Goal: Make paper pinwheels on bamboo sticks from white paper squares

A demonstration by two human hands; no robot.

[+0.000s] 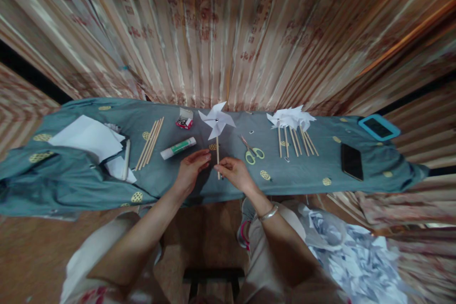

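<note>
A white paper pinwheel (217,122) on a wooden stick stands out over the middle of the cloth-covered table. My right hand (233,171) pinches the lower part of its stick between thumb and fingers. Just left of the stick, my left hand (192,167) is held with its fingers stretched out and nothing in them. Close by on the left lies a glue stick (178,147) with a green and white label. Green-handled scissors (252,152) rest on the cloth to the right, blades partly apart. Behind the glue stick sits a small red and white box (184,119) of pins.
Several finished pinwheels (292,118) lie in a row at the right, beside a black phone (352,161) and a blue-framed device (379,127). Loose sticks (149,145), white paper sheets (87,137) and a white pen-like rod (126,159) are at the left. A bag of paper pieces (359,256) stands below right.
</note>
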